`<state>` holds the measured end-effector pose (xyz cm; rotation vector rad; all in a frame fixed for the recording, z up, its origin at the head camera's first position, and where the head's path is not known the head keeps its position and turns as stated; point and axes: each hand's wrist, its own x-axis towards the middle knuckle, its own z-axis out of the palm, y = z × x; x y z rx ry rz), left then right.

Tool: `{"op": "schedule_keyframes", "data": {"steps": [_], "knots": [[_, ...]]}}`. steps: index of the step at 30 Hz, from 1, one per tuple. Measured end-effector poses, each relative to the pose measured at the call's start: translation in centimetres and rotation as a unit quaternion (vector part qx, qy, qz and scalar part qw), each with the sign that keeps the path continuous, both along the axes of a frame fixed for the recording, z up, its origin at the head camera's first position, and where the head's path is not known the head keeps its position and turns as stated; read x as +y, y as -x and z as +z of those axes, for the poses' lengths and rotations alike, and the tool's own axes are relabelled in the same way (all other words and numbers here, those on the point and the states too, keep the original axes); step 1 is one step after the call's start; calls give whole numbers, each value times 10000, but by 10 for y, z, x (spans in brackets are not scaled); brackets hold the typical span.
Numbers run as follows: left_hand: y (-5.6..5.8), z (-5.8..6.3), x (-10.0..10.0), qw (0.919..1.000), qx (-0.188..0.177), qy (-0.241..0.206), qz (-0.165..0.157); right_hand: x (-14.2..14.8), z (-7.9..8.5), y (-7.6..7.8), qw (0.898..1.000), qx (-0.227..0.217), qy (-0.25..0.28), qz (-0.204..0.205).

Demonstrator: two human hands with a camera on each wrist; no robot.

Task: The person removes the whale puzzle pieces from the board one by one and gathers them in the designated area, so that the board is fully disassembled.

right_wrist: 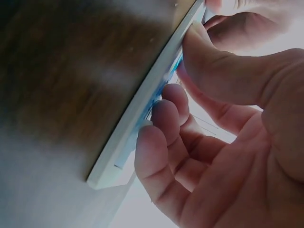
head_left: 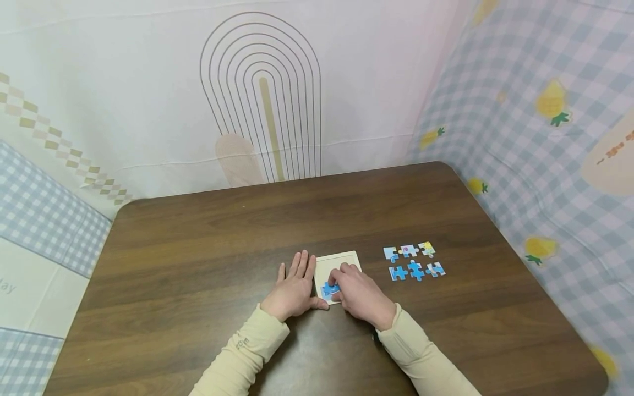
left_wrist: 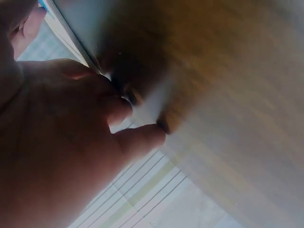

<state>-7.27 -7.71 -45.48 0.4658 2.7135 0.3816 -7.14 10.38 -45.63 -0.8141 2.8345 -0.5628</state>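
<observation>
A small pale wooden puzzle tray [head_left: 324, 268] lies on the table in front of me, with blue jigsaw pieces [head_left: 329, 289] at its near left corner. My left hand [head_left: 292, 289] rests with its fingers spread along the tray's left side, its thumb at the near edge. Bent over the tray, my right hand [head_left: 364, 294] pinches at a blue piece between thumb and forefinger and partly covers it. In the right wrist view the thumb and curled fingertips sit close along the tray's rim [right_wrist: 123, 137].
Right of the tray, loose jigsaw pieces lie in two rows of three, a far row [head_left: 409, 251] and a near row [head_left: 416, 270]. The brown wooden table [head_left: 208, 247] has a patterned cloth [head_left: 376, 82] hanging behind it and on both sides.
</observation>
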Motion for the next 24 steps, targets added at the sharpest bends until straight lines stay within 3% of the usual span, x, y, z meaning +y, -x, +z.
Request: {"op": "schedule_keyframes", "data": {"steps": [5,20,24], "knots": [[-1,0,-1,9999,34,-76,-132,0,-1,1,10000,-27,16,-21],[2,1,1,9990,123,355,-235,-1,2,4,9999,-136,0,62],[-3,0,3,9977,346,513,-272,-1,2,5,9995,-296,49,54]]}}
